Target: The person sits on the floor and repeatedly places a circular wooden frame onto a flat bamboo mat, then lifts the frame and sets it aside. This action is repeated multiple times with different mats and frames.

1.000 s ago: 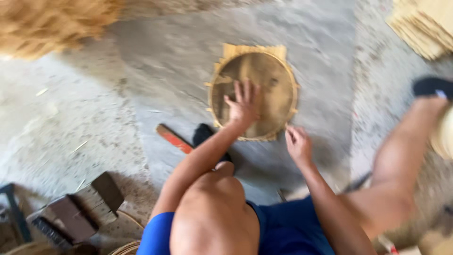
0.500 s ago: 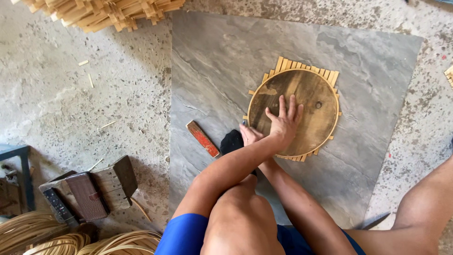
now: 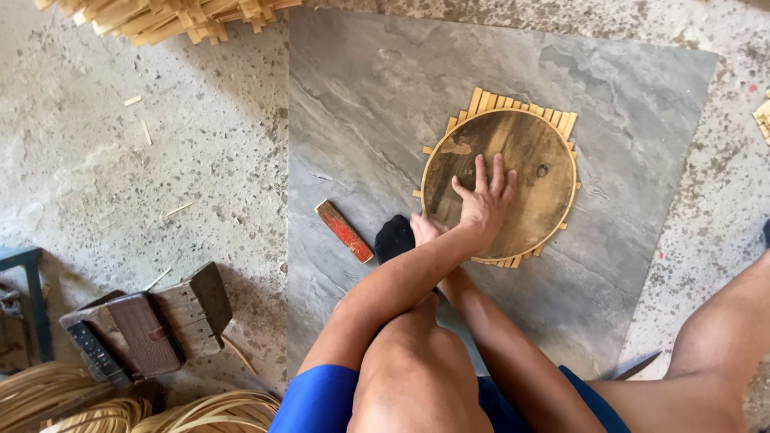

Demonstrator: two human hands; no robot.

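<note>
The round wooden disc lay flat on bamboo strips upon the grey floor slab, straight ahead of the person. The left hand pressed open-palmed on the disc. The right hand, crossed beneath, touched its near-left rim; its grip could not be judged.

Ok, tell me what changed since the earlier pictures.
The right hand slid from the lower right rim of the round wooden disc to its lower left, under the left forearm. The left hand stayed flat on the disc, over the woven slats.
</note>
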